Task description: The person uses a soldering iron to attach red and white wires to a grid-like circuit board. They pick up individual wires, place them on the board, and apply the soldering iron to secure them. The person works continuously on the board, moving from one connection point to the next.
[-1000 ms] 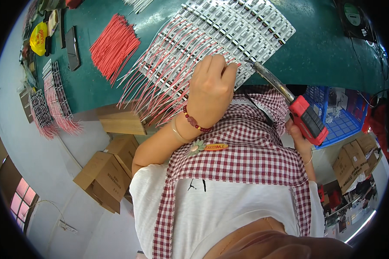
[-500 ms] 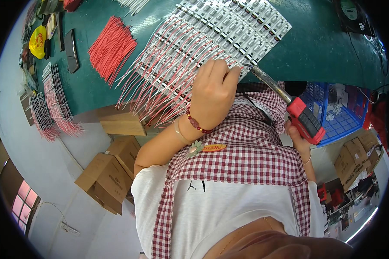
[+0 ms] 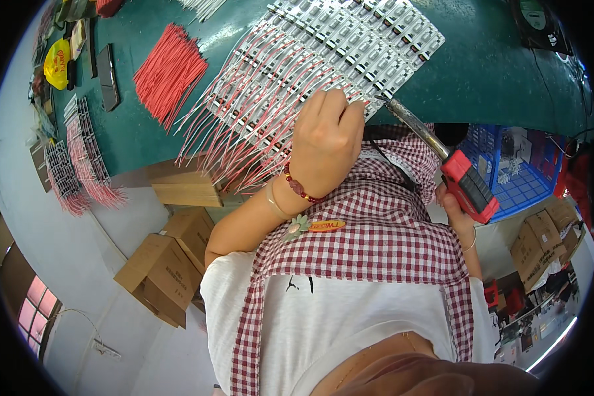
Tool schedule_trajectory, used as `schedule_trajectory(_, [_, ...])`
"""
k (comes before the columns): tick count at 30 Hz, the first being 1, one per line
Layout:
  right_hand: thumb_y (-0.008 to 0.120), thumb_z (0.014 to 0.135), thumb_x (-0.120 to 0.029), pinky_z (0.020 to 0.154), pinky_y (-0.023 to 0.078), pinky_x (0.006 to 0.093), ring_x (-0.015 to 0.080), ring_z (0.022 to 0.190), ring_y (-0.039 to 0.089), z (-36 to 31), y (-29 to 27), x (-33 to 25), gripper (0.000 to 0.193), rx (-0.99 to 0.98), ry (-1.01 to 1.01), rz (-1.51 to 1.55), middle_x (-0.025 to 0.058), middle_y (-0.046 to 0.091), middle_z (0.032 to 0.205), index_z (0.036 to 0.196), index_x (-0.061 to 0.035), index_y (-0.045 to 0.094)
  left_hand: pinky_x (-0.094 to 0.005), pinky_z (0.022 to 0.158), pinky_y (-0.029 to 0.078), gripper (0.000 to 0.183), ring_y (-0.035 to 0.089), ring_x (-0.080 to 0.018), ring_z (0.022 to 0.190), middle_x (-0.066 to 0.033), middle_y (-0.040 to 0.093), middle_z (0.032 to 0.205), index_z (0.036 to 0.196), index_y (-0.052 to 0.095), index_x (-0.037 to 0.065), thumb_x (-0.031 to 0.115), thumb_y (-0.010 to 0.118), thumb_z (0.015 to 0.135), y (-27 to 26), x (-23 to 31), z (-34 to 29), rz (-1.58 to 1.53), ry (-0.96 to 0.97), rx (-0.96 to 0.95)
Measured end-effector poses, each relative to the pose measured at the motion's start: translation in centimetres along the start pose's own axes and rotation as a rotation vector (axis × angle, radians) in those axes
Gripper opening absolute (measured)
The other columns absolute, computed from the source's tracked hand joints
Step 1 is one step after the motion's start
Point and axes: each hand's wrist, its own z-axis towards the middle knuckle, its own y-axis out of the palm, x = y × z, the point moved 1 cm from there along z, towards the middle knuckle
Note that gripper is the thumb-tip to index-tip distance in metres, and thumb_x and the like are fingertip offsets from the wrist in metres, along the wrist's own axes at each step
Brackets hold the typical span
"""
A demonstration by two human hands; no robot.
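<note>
Soldering iron (image 3: 465, 178) edges right, opening gap from left hand (image 3: 328, 135); it curls at boards (image 3: 369, 49), hold can't be told; right hand (image 3: 452, 208) grips iron.

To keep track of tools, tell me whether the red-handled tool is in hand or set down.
In hand: the right hand holds the red-handled tool by its handle, its metal tip at the board panel's edge.

Worn: maroon-and-white checked apron (image 3: 369, 254) with green flower ornament (image 3: 298, 228), yellow oval badge (image 3: 327, 226); white shirt (image 3: 363, 307); left-wrist red-bead bracelet (image 3: 296, 185), pale bangle (image 3: 274, 202); thin right-wrist bracelet (image 3: 470, 247).
</note>
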Motion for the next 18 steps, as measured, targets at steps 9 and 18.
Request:
schedule_trajectory(9, [0.071,0.075,-0.012,0.06,0.048,0.0309,0.0234,0.067,0.061,-0.3,0.2,0.8,0.02,-0.007,-0.036,-0.12,0.0107,0.063,0.081,0.091,0.0001,0.066,-0.0371,0.06,0.043,0.01,0.051,-0.0269,0.067,-0.0093,0.047,0.071,0.078,0.06,0.003,0.0,0.068,0.073,-0.2,0.1,0.2,0.064,-0.02,-0.048])
schedule_trajectory(18, [0.071,0.074,-0.012,0.059,0.047,0.0312,0.0246,0.066,0.061,-0.1,0.4,0.6,0.022,0.01,-0.074,-0.122,0.0113,0.063,0.08,0.092,-0.0005,0.065,-0.0375,0.06,0.043,0.011,0.052,-0.0276,0.067,-0.0101,0.048,0.071,0.075,0.058,0.003,-0.001,0.068,0.072,-0.1,0.2,0.4,0.03,-0.013,-0.034])
